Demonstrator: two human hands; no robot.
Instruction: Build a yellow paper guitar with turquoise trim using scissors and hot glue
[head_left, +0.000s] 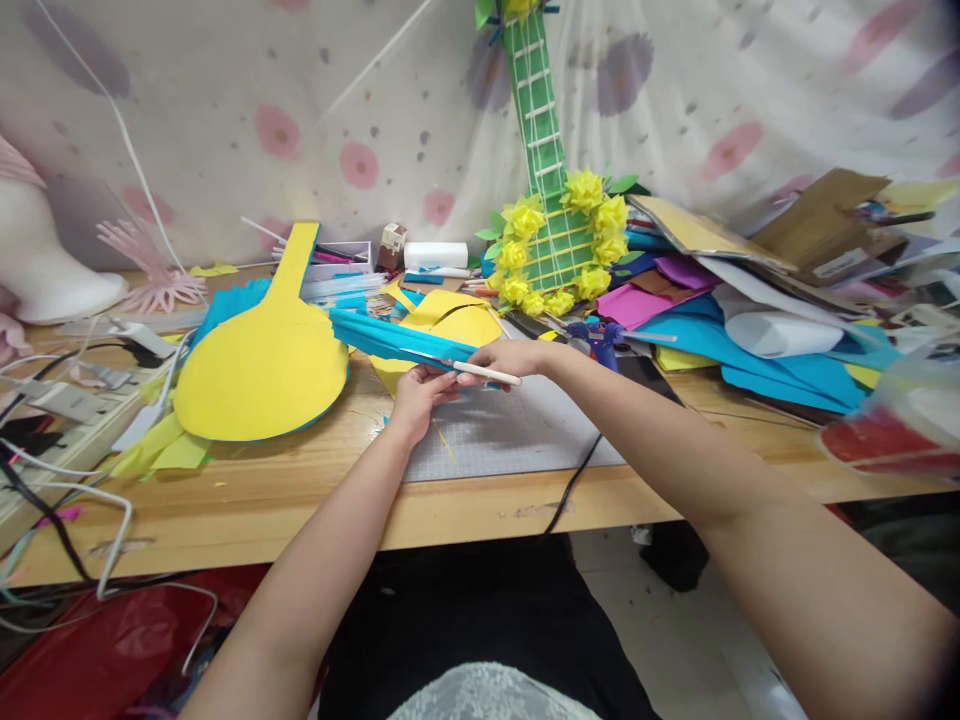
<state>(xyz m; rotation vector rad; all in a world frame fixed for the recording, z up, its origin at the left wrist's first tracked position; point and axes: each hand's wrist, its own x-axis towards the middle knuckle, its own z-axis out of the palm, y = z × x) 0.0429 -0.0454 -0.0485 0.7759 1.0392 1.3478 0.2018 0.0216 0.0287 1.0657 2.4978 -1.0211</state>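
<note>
A folded strip of blue crepe paper [375,335] is stretched above the middle of the table, its long end pointing left. My left hand [421,398] pinches its lower edge. Close beside it, my right hand [506,362] is closed on white-handled scissors [491,374], seen almost edge-on, with the thin blades lying along the blue paper. Whether the blades are apart cannot be made out. Beneath the hands are cut yellow paper pieces [454,315] and a grey cutting mat [517,440]. To the left lies a yellow guitar-shaped cutout [259,370] with blue edges.
A green paper guitar [551,220] trimmed with yellow flowers leans at the back. A blue glue gun [596,338] lies right of the mat. Piled paper sheets [757,320] and a clear tub [900,410] fill the right. Power strips [60,440] and cables crowd the left.
</note>
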